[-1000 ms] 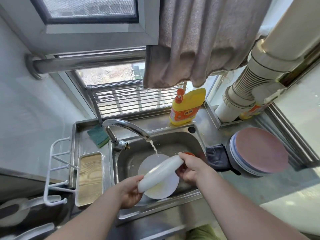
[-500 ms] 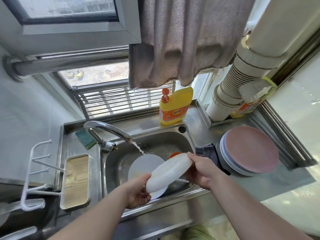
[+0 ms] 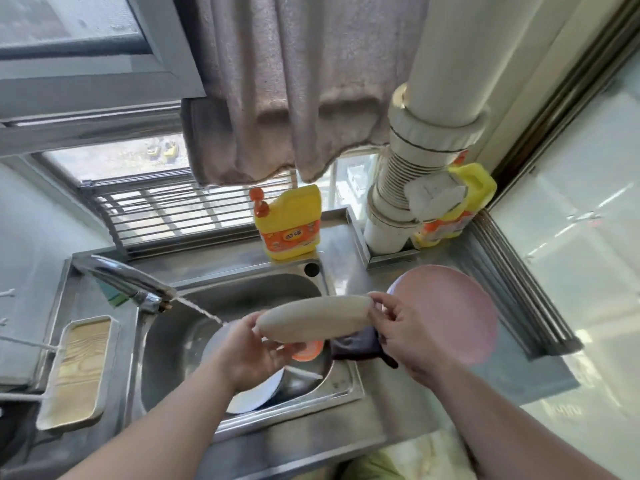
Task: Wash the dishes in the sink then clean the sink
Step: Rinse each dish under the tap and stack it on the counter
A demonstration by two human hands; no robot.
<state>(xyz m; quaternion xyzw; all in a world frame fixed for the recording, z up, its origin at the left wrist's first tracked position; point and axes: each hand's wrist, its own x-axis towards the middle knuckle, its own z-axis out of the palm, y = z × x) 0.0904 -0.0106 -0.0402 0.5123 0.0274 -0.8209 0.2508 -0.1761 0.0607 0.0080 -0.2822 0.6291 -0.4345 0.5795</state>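
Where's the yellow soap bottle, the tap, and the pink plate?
Soap bottle [image 3: 291, 226]: head view, on its orange front label.
Tap [image 3: 121, 277]: head view, on the curved metal spout.
Pink plate [image 3: 450, 306]: head view, on its flat middle, right of the sink.

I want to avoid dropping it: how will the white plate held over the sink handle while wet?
Probably slippery: the white plate sits near the running tap, and each hand, left hand and right hand, only pinches a rim. It looks rigid, holding its shape edge-on. Its material is unclear, so treat it as breakable over the steel sink.
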